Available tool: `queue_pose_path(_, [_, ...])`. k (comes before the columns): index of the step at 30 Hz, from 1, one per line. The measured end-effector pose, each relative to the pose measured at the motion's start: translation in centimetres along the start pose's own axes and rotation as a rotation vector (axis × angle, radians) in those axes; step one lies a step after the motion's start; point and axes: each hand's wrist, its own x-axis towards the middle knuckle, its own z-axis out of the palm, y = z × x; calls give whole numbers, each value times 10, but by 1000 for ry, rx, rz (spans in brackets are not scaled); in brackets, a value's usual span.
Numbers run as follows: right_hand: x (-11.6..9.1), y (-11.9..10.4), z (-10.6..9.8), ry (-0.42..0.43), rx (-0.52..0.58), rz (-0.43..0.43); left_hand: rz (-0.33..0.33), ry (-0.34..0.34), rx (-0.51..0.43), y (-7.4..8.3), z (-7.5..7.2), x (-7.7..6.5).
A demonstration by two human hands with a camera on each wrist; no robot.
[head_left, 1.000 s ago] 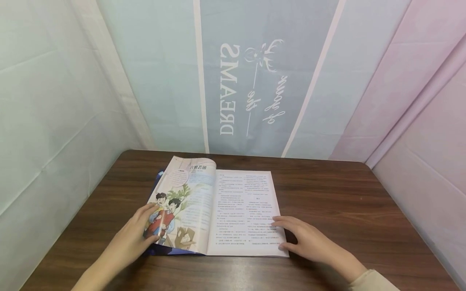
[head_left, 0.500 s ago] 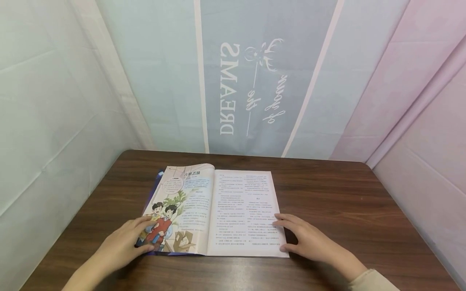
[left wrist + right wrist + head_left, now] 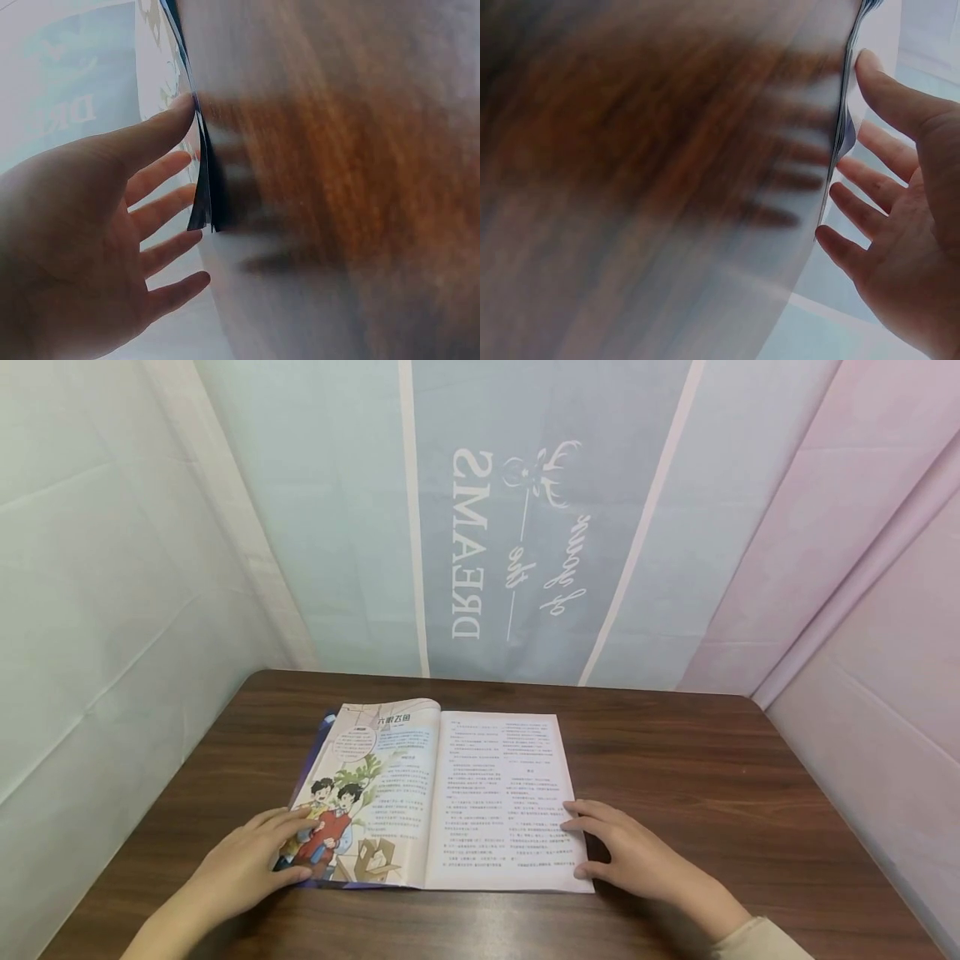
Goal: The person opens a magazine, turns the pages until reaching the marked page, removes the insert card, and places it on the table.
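A magazine (image 3: 502, 793) lies spread on the table, its left page illustrated with two cartoon children and its right page full of text. The left page bulges up near the spine, and a strip of blue-purple cover shows beneath its outer edge. My left hand (image 3: 243, 860) rests at the lower left edge, fingertips and thumb on the page. In the left wrist view its fingers (image 3: 161, 214) are spread and nearly straight beside the magazine's edge. On the other side, my right hand (image 3: 633, 856) touches the lower right edge with fingertips and thumb, its fingers (image 3: 859, 210) spread and relaxed.
The dark wood-grain table (image 3: 675, 760) extends on both sides of the magazine. Behind it hangs a pale blue and pink cloth (image 3: 360, 527) with mirrored lettering and a deer motif. White cloth (image 3: 97, 610) encloses the left side.
The left page has come down flatter toward the table, and my left hand has moved down and left with it. My right hand has stayed almost still at the right edge.
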Motion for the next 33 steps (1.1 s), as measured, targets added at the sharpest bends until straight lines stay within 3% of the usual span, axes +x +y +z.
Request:
queue_pose_path(10, [2,0,-2,25,15,-10,9,-38,-10,0,-1,0])
queue_pose_path(16, [5,1,-7,48,44,-17,-7,-27,13,9,-3,3])
queue_pose_path(23, [10,1,-10,75,70,11,17,12,-66,38,-5,11])
queue_pose_path(33, [23,-2,-16,250,72,-111,192,63,-149,98,6,38])
